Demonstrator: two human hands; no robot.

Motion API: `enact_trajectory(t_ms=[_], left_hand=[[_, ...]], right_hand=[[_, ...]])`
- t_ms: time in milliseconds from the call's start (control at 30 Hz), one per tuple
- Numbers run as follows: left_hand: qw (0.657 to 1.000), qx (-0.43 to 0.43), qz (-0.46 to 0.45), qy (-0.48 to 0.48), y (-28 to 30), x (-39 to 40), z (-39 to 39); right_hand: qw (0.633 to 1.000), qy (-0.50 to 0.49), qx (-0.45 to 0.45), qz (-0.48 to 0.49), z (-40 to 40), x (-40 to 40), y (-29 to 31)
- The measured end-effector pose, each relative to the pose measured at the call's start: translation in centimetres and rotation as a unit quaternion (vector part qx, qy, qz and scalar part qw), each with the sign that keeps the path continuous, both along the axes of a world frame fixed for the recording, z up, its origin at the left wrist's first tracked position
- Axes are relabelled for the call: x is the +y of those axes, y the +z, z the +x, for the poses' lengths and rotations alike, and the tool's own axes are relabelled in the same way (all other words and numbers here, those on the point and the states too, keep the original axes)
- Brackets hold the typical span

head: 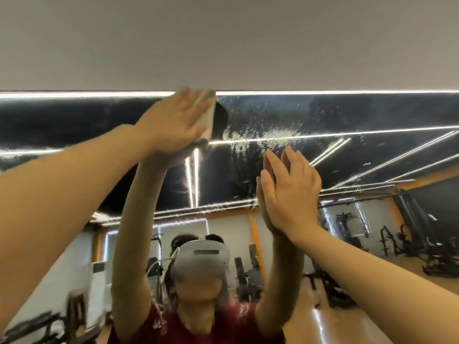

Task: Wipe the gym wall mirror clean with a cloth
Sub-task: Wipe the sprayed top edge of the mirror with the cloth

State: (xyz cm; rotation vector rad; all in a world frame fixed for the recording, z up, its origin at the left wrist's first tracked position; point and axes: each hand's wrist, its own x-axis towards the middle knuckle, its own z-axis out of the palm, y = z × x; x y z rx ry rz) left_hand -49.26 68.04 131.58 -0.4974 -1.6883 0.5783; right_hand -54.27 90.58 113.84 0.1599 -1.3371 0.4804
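The wall mirror [372,115] fills the lower two thirds of the head view, its top edge running across under a grey wall. My left hand [173,120] is raised to that top edge and presses a white cloth [208,120] flat against the glass; only the cloth's right edge shows past my fingers. My right hand [290,192] lies flat on the glass lower and to the right, fingers apart, holding nothing. Spray droplets [268,132] speckle the glass between and right of my hands. Left of the cloth the glass looks smeared.
The plain grey wall [223,40] sits above the mirror. The glass reflects me in a red shirt and a white headset, both arms up, with gym machines [407,244], a wooden floor and ceiling light strips behind.
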Motion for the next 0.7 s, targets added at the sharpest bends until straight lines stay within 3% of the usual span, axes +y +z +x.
enact_trajectory(t_ms=[100,233,433,500,700], left_hand=[[0.996,0.005,0.087,-0.01,2.6,2.5,-0.7],[0.997,-0.002,0.068,-0.023,1.1,4.6,-1.2],[0.996,-0.02,-0.084,-0.037,-12.8,2.0,-0.1],[0.995,-0.017,-0.092,-0.024,-15.6,-0.4,0.2],[0.991,0.024,0.121,-0.043,-10.0,0.1,-0.3]], right_hand=[[1.0,0.001,-0.002,0.0,-0.1,-0.1,0.0],[1.0,0.018,0.006,-0.005,-0.1,-0.1,-0.1],[0.995,0.089,0.032,-0.021,0.3,0.2,0.0],[0.995,0.087,0.036,-0.022,0.2,0.2,0.0],[0.996,0.074,0.049,-0.02,-0.7,0.2,0.2]])
